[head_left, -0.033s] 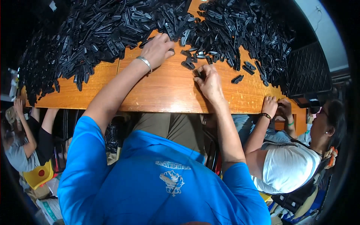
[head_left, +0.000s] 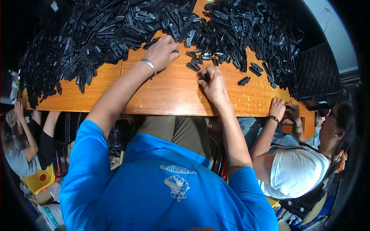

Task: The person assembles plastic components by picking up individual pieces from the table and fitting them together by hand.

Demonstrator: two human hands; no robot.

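Observation:
My left hand (head_left: pixel 161 52), a silvery bracelet at its wrist, is curled at the near edge of a large heap of black plastic pieces (head_left: pixel 111 34). A small black piece (head_left: pixel 175 51) shows between its thumb and fingers. Nearer to me and to the right, my right hand (head_left: pixel 215 85) pinches a dark plastic piece (head_left: pixel 204 76) just above the wooden table (head_left: pixel 165 92). Its fingers partly hide that piece. Several loose black pieces (head_left: pixel 193 65) lie between the two hands, and a second heap (head_left: pixel 235 34) rises beyond the right one.
A black crate (head_left: pixel 319 71) stands at the table's right end. Close by on the right sits a co-worker in a white top (head_left: pixel 296 171), hands at the table edge. Another person (head_left: pixel 23 150) is at the far left, near a yellow chair (head_left: pixel 38 179).
Both hands have shifted only very slightly; my left hand is a touch lower, and the piece in my right hand has turned a little. The heaps look the same.

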